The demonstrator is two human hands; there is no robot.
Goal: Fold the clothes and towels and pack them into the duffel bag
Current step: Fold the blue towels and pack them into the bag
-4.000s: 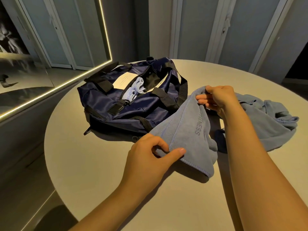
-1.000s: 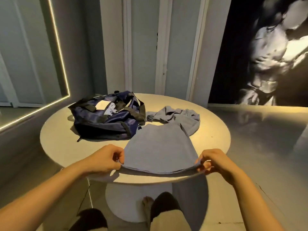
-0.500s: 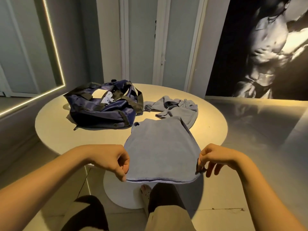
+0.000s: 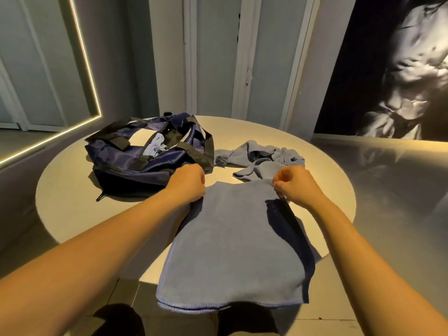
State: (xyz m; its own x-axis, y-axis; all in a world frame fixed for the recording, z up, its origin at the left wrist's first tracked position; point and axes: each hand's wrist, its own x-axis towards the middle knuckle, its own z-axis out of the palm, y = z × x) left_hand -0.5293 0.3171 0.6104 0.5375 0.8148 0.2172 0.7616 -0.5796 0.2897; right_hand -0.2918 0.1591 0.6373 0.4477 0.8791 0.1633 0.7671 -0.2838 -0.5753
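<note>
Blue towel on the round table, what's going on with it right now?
A person is folding it: left hand and right hand each pinch a far corner of the blue towel, whose near end hangs off the round table. The navy duffel bag sits open at left, light cloth inside; a crumpled blue-grey garment lies beyond the towel.

- Towel (image 4: 237, 241) lies on the table (image 4: 72, 209), its near end hanging over the edge.
- Bag (image 4: 135, 163) sits behind-left.
- Crumpled clothes (image 4: 261, 156) lie behind the towel, right of the bag.
</note>
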